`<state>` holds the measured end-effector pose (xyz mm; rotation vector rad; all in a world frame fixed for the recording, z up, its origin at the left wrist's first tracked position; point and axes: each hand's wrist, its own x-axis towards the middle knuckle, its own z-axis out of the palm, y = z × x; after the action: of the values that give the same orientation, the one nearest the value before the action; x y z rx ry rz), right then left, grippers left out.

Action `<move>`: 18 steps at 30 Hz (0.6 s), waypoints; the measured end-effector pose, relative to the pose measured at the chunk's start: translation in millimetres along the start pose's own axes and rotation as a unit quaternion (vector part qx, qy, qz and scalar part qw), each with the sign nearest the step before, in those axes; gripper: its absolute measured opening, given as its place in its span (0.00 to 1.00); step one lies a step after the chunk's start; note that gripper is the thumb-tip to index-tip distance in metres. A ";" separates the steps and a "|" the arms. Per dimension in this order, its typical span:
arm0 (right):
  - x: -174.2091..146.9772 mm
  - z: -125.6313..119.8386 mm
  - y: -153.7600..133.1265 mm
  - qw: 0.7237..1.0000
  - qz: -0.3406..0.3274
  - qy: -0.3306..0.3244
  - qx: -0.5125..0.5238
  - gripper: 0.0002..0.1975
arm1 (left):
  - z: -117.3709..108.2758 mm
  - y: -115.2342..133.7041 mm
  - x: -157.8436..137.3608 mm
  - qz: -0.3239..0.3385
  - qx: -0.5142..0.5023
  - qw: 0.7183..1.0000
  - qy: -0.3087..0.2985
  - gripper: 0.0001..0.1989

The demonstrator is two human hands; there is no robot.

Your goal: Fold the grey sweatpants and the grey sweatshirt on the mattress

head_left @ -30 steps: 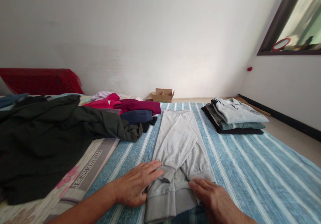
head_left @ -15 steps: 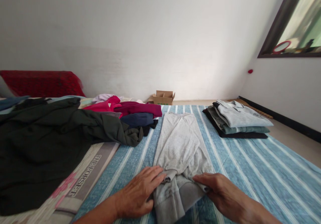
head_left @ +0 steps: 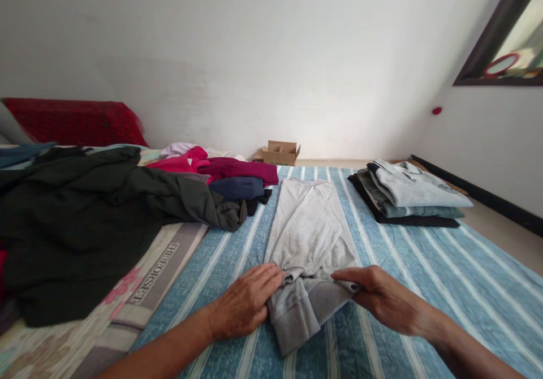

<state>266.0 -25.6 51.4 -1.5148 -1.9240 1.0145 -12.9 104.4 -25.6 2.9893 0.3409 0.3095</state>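
One narrow, wrinkly grey garment, left hand atop, edge in right hand.

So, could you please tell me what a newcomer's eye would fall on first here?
Probably the pale grey garment in the middle of the blue striped cover, with the left hand on its left edge and the right hand holding its near right edge. The large dark garment sprawled on the left likely comes next, then the folded stack on the right.

On the striped bed lies a grey garment between the fingers, a dark garment at their left, a clothes stack beyond, at right.
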 end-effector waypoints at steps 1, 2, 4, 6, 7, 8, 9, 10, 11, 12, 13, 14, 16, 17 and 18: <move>0.5 -0.8 0.1 1.000 -0.001 -0.003 0.002 0.20 | 3.5 -0.5 0.0 0.003 0.011 1.000 0.010 0.38; 1.0 -1.6 -0.2 1.000 -0.002 -0.005 0.004 0.20 | 7.0 -1.0 0.1 0.005 0.024 0.999 0.023 0.37; 1.5 -2.9 -1.0 1.000 -0.004 -0.005 0.008 0.19 | 14.1 -1.7 0.8 0.006 0.049 0.997 0.057 0.36; 1.6 -3.7 -1.3 1.000 -0.005 -0.004 0.014 0.19 | 20.4 -1.9 2.5 0.012 0.073 0.992 0.102 0.33; 1.5 -4.1 -0.9 1.000 -0.004 -0.004 0.018 0.19 | 22.9 -1.9 3.7 0.015 0.083 0.988 0.126 0.31; 1.3 -4.6 -0.3 1.000 -0.004 -0.003 0.022 0.18 | 25.0 -1.9 5.0 0.017 0.091 0.985 0.148 0.30; 1.3 -5.1 0.7 1.000 -0.004 -0.002 0.027 0.18 | 26.5 -1.8 6.5 0.019 0.096 0.981 0.166 0.28; 1.4 -5.7 1.9 0.999 -0.003 0.000 0.033 0.18 | 27.5 -1.8 8.0 0.019 0.097 0.978 0.182 0.27; 1.6 -6.4 3.3 0.999 -0.002 0.002 0.039 0.17 | 28.1 -1.7 9.4 0.018 0.097 0.976 0.194 0.27; 2.1 -7.1 4.8 0.999 -0.002 0.003 0.046 0.17 | 28.4 -1.6 10.8 0.017 0.097 0.974 0.204 0.26; 2.7 -7.8 6.3 0.999 -0.001 0.002 0.051 0.17 | 28.4 -1.5 12.1 0.017 0.096 0.972 0.214 0.26; 3.4 -8.4 7.8 0.998 0.000 0.001 0.056 0.17 | 28.4 -1.4 13.2 0.018 0.096 0.970 0.222 0.27; 4.9 -9.2 10.8 0.998 0.003 -0.002 0.062 0.16 | 28.3 -1.3 14.6 0.017 0.090 0.968 0.235 0.27; 5.5 -9.4 12.2 0.998 0.006 0.000 0.063 0.16 | 28.0 -1.4 15.0 0.014 0.084 0.967 0.240 0.27; 6.0 -9.5 13.5 0.998 0.010 0.003 0.064 0.15 | 27.6 -1.7 15.1 0.009 0.074 0.967 0.244 0.27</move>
<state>279.7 -16.0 46.1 -1.4663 -1.8072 1.1184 7.0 107.0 -49.8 3.0224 0.3955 1.0739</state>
